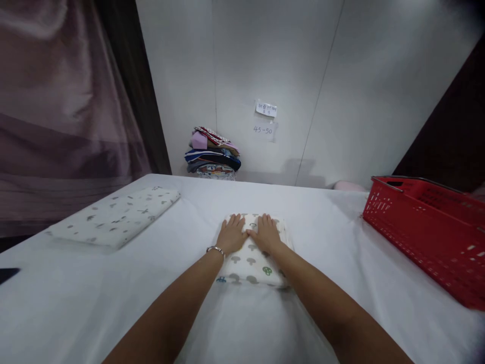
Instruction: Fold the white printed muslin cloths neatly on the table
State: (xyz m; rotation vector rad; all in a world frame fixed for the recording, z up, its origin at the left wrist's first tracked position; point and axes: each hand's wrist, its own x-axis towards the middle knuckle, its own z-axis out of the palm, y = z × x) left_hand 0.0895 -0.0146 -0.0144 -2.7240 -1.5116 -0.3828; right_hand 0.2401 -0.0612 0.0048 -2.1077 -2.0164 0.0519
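A folded white cloth (250, 265) printed with grey mushrooms, plus a green and a blue one, lies flat in front of me on the white-covered table (189, 313). Pressed flat on its upper left part is my left hand (232, 234), fingers stretched out and a bracelet at the wrist. My right hand (267, 234) rests on the upper right part of the same cloth, its fingers also extended. The two thumbs nearly meet at the cloth's middle. Neither hand grips anything.
Another folded white cloth (117, 215) with small dark prints lies on the left. A red plastic basket (424, 227) stands at the right. Behind the table's far edge is a stack of folded fabrics (212, 154) by the wall. A dark object (7, 274) shows at the left edge.
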